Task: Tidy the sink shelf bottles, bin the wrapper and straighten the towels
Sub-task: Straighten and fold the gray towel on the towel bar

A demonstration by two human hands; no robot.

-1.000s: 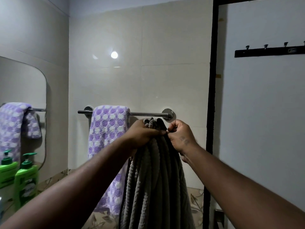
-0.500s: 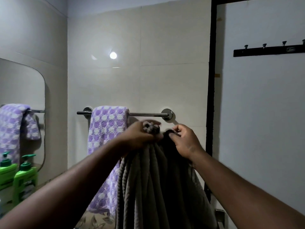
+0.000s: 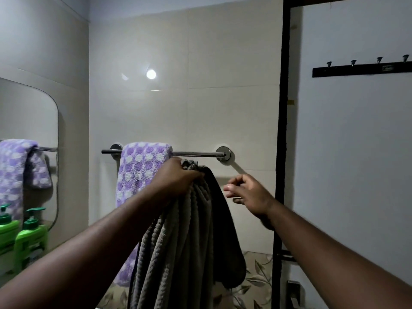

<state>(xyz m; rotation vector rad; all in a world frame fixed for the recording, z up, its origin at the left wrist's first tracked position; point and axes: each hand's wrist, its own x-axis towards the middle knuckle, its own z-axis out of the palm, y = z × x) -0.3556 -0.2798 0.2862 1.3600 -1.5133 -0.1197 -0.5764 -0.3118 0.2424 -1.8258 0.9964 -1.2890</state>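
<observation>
A chrome towel rail [image 3: 196, 154] is fixed to the tiled wall. A purple towel with white dots [image 3: 139, 175] hangs over its left half. My left hand [image 3: 178, 178] grips the bunched top of a grey ribbed towel [image 3: 178, 253] just below the rail, and the towel hangs down in folds. My right hand [image 3: 247, 192] is to the right of the towel, apart from it, fingers loosely curled and holding nothing. A green pump bottle [image 3: 31, 237] stands at the far left by the mirror.
A mirror [image 3: 26, 130] on the left wall reflects the purple towel and the bottle. A black door frame [image 3: 282, 152] runs down right of the rail. A black hook rack [image 3: 361, 68] is mounted on the wall at upper right.
My right hand has let go of the grey towel and moved away to the right. My left hand keeps its grip on the bunched top.
</observation>
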